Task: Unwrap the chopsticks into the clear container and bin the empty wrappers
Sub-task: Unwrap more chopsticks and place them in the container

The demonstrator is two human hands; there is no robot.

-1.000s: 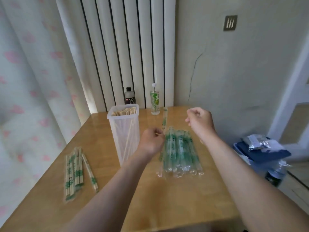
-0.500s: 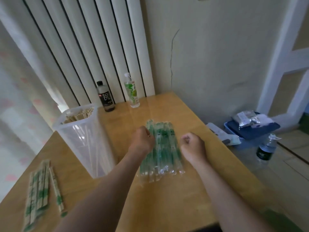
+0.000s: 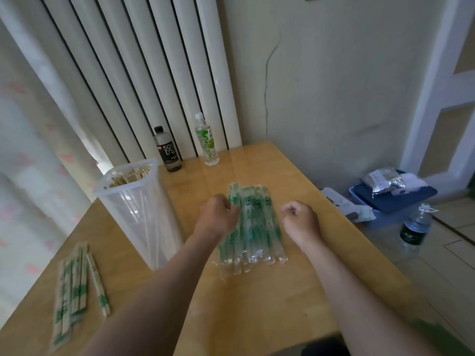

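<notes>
A pile of clear, green-printed empty wrappers (image 3: 257, 222) lies mid-table. My left hand (image 3: 218, 217) rests at the pile's left edge, with curled fingers that seem to pinch a wrapper there. My right hand (image 3: 300, 219) hovers just right of the pile as a loose fist, with nothing visible in it. The tall clear container (image 3: 133, 214) stands left of my left forearm, bare chopsticks (image 3: 128, 176) showing at its top. Several wrapped chopsticks (image 3: 74, 278) lie near the table's left edge.
A dark soda bottle (image 3: 167, 150) and a green-labelled bottle (image 3: 207, 140) stand at the back of the wooden table (image 3: 257, 304). On the floor to the right are a blue bin (image 3: 393, 201) with bags on it and a water bottle (image 3: 413, 227).
Both hands came down from holding a wrapper upright above the pile. They are now low beside it, and the wrapper no longer stands up. My view swung right.
</notes>
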